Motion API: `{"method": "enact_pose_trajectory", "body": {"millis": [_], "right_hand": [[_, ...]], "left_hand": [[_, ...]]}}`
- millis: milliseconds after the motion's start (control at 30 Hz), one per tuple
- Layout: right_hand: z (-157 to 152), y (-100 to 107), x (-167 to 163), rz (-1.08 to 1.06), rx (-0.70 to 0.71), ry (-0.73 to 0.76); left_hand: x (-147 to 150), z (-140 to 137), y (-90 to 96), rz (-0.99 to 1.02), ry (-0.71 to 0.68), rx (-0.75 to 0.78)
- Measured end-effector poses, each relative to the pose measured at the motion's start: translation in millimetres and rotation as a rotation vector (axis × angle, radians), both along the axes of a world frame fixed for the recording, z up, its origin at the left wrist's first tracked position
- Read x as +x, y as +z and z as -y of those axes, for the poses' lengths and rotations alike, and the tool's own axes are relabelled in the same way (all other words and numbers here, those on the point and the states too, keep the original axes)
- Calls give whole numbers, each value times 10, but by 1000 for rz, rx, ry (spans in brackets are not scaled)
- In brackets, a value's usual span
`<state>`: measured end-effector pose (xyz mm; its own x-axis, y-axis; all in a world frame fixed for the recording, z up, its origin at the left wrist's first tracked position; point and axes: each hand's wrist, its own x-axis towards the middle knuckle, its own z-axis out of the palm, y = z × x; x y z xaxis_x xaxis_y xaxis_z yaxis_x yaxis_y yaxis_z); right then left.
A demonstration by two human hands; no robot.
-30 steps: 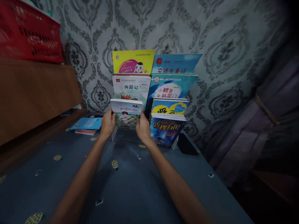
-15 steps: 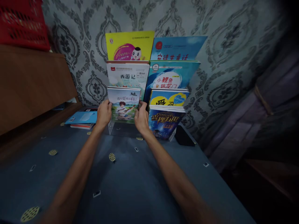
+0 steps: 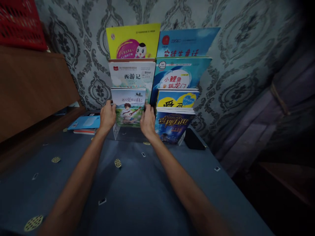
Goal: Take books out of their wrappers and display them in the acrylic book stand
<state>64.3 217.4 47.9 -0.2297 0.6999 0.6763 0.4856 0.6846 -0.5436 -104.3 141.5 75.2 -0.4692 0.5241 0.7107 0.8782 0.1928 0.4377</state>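
A small book with a guitar-playing figure on its cover [image 3: 129, 109] stands upright in the front left tier of a clear stand [image 3: 130, 135]. My left hand [image 3: 107, 114] is closed on its left edge, and my right hand [image 3: 148, 121] grips the right edge. Behind it rise a white book [image 3: 131, 75] and a yellow book [image 3: 133, 34]. In the right column, a dark blue book [image 3: 172, 127] is at the front. A yellow-and-blue book [image 3: 176, 99], a teal book [image 3: 183, 73] and a blue book [image 3: 188, 41] stand in tiers behind.
Left of the stand, several books lie in a pile topped by a light blue one [image 3: 85, 122]. A black flat object [image 3: 194, 139] lies right of the stand. A wooden cabinet [image 3: 34, 88] carrying a red basket [image 3: 22, 26] borders the left; a tied curtain [image 3: 273, 105] hangs at right.
The view has shifted a little, so the books appear slightly higher and further left. Both hands stay on the small book's edges, with little visible movement of the book in the stand.
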Motion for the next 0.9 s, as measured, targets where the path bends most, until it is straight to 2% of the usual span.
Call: {"method": "enact_pose_trajectory", "body": {"millis": [367,900], "right_hand": [[80,32,1,144,-41,-44],[30,15,12,122,-26,-17]], "left_hand": [[46,55,-11,18,-2,66],[25,55,-1,0,-7,63]]}}
